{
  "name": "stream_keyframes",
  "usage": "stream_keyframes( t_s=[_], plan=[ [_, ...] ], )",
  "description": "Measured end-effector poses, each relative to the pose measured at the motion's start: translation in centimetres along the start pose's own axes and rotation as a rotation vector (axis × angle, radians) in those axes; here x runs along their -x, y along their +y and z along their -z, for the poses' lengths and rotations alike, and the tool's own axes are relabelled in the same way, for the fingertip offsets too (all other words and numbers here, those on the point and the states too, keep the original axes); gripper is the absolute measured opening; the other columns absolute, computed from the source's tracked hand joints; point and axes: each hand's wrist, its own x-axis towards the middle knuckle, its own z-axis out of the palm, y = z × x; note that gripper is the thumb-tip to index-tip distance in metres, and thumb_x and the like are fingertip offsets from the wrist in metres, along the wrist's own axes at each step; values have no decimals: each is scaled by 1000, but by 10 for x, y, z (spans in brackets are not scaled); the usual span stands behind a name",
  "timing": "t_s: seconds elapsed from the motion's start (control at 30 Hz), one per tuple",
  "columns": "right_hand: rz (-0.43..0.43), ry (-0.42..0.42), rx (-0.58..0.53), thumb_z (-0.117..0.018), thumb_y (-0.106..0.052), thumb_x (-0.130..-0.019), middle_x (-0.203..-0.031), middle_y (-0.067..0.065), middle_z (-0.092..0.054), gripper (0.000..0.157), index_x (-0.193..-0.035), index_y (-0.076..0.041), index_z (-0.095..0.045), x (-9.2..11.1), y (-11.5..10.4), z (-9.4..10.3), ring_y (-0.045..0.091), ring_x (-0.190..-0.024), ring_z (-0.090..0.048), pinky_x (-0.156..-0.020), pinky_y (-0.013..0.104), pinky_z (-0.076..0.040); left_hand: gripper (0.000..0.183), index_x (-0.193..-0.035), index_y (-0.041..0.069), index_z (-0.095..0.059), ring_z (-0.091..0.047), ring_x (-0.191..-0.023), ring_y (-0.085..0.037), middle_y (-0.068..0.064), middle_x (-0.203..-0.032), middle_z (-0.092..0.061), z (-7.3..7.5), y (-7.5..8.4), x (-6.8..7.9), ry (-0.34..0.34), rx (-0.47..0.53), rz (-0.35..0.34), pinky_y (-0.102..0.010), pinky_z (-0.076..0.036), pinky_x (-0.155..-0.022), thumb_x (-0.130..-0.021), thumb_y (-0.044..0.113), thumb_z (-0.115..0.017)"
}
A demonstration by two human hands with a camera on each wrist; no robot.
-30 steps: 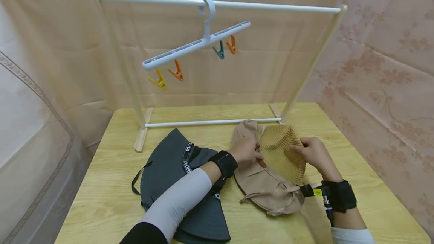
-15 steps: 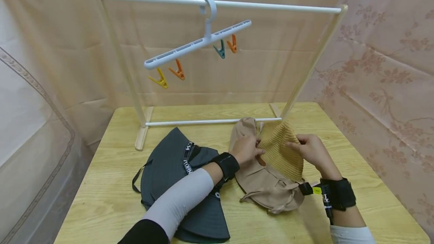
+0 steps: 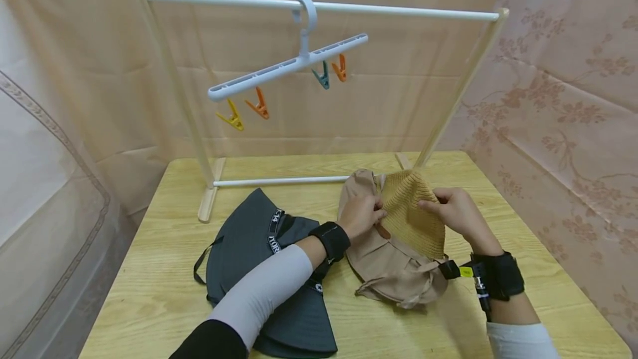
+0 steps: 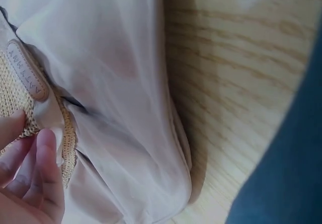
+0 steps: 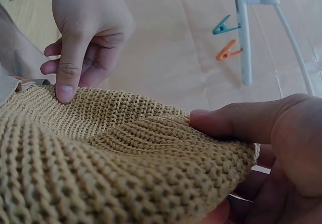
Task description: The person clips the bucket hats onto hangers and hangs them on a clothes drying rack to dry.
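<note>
A sun hat with a woven straw-coloured crown and a beige cloth brim is at the right of the table. My left hand pinches it where crown meets brim, beside a small brown label. With thumb on top and fingers beneath, my right hand grips the crown's right edge. The crown sags in a fold between both hands in the right wrist view. Left of it lies a dark grey hat with a lettered band, partly covered by my left forearm.
Behind the hats stands a rack with a white top rail and a low white bar. From the rail hangs a pale blue clip hanger, tilted, with yellow, orange and teal clips. Curtains surround the wooden table.
My right hand has risen slightly and shifted a little left with the crown's edge. The sun hat has tipped up and away slightly. My left hand keeps its pinch.
</note>
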Motion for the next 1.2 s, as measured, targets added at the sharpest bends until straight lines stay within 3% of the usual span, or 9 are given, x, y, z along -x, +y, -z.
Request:
stream_keyframes(
  t_s=[0.23,0.57,0.8,1.03,1.2],
  plan=[
    [23,64,21,-65,-30,-94,-102,24,-71,38,-111,4,-71,-5,-12,1,16,-78,-64,-65,30,-48,23,-73,18,-62,-44,-49,-4,5,-62,-55,5,-3,-1,70,-34,-3,-15,-32,-50,-92,30,-66],
    [117,173,59,-66,-25,-94,-95,25,-72,32,-106,4,-73,-17,-32,4,18,-70,-63,-58,27,-46,20,-75,16,-69,-49,-52,-2,3,-67,-67,23,-3,-3,127,-31,21,-13,-36,-52,-89,30,-70],
    [167,237,38,-68,-21,-92,-71,19,-68,24,-90,2,-74,-24,-39,2,11,-53,-51,-50,25,-41,22,-75,16,-68,-53,-55,-3,3,-67,-67,30,-2,-3,135,11,30,-15,-37,-53,-92,30,-67],
    [148,307,4,-68,-21,-92,-90,27,-72,30,-105,5,-73,-29,-48,2,7,-62,-57,-55,23,-45,25,-73,17,-68,-54,-56,-3,6,-67,-67,36,-1,-8,140,3,57,-15,-37,-53,-92,33,-67],
    [178,367,5,-69,-21,-91,-82,24,-72,27,-97,4,-75,-36,-57,-1,4,-55,-51,-52,22,-41,20,-79,17,-72,-57,-59,-3,4,-74,-71,40,-3,-13,176,17,66,-15,-40,-54,-91,32,-67]
  ],
)
